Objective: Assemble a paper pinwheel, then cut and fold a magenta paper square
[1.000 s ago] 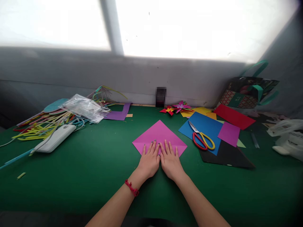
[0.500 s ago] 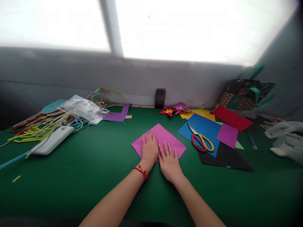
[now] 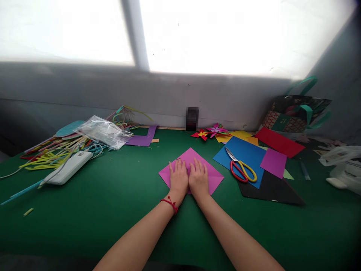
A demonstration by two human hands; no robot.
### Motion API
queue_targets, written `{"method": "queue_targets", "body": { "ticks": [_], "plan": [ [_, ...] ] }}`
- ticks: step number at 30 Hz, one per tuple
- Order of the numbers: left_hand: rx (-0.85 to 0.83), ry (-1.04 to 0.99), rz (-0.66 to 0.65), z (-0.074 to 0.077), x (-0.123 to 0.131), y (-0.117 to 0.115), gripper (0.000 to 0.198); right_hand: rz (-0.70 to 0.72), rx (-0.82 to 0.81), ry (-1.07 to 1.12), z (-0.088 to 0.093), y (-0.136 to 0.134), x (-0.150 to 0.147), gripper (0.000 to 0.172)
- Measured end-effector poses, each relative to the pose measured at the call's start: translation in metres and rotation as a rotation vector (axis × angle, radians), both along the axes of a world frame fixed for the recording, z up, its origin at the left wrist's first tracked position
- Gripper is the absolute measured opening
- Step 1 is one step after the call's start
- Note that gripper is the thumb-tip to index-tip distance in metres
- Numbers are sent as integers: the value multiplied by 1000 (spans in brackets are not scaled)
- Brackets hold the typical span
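Observation:
A pink sheet of paper point(image 3: 191, 154) lies on the green table with one corner pointing away from me, and a crease runs across it. My left hand point(image 3: 178, 178) rests flat on its left part, fingers stretched out, a red string bracelet at the wrist. Close beside it, my right hand point(image 3: 199, 178) presses flat on the right part, fingers extended. Both hands hide the middle and near corner of the paper. To the right, scissors point(image 3: 238, 165) with one red and one yellow handle lie on a blue sheet point(image 3: 225, 154).
Purple point(image 3: 273, 162), red point(image 3: 279, 142) and black sheets point(image 3: 270, 192) lie around the blue one. Paper flowers point(image 3: 216, 130) are at the back. On the left are a white glue gun-like device point(image 3: 69, 168), colourful pipe cleaner-like strips point(image 3: 42, 160) and a clear plastic bag point(image 3: 103, 131).
My right hand has slid forward on the pink paper and now lies closer alongside my left hand, its fingers less spread. The left hand stays in place; the view shifts slightly.

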State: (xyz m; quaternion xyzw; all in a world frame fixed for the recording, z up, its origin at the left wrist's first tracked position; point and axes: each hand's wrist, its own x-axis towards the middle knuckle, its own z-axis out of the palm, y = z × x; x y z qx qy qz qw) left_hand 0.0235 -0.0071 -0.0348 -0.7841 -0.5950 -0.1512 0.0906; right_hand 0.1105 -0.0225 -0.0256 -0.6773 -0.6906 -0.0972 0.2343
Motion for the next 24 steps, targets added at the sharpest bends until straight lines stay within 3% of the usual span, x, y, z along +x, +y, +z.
{"method": "queue_targets", "body": {
  "ticks": [4,8,11,13,15,17,20,24],
  "plan": [
    [-2,14,2,0,-2,-2,47,76,16,-35,-14,1,-1,37],
    [-32,-18,27,-1,-3,-3,46,132,-38,123,-15,0,1,34],
    [-49,-70,33,-3,-3,-2,47,211,-29,442,-14,4,9,30],
    [-77,-136,56,-4,-3,0,49,233,7,794,-14,7,18,25],
    [-122,-211,90,-4,-3,3,51,198,42,1111,-15,9,27,24],
    [-129,-238,100,-2,-3,3,51,154,62,1260,-15,10,34,25],
    [-21,-175,24,4,0,-1,51,144,62,1264,-15,10,36,26],
    [74,-37,-222,11,9,-11,44,145,25,1218,-12,9,31,24]
  ]
}}
